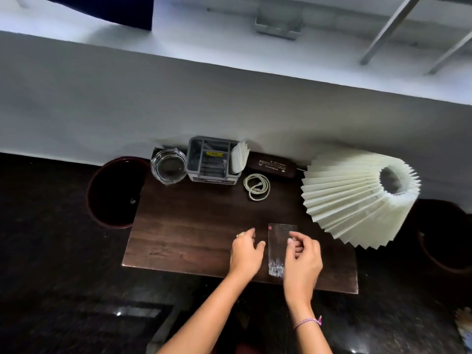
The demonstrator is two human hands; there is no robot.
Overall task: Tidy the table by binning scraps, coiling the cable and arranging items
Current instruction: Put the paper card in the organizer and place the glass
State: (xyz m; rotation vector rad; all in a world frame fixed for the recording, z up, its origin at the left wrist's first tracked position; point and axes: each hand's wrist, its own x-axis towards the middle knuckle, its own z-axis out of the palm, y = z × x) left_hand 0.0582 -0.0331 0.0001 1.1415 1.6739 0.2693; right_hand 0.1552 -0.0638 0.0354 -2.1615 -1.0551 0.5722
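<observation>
A tall clear drinking glass (276, 247) stands on the dark wooden table (194, 231) near its front edge. My right hand (304, 261) holds the glass from the right, thumb and curled fingers on its side. My left hand (245, 254) hovers just left of the glass with relaxed fingers, the thumb close to the glass wall. A cream cable (256, 187) lies coiled at the back of the table. A round dark red bin (115, 192) stands on the floor beside the table's left edge.
Along the back edge sit a glass ashtray (168, 166), a grey organiser (213, 160) with folded paper, and a brown glasses case (272, 165). A pleated cream lampshade (357, 198) overhangs the right side. A white wall runs behind.
</observation>
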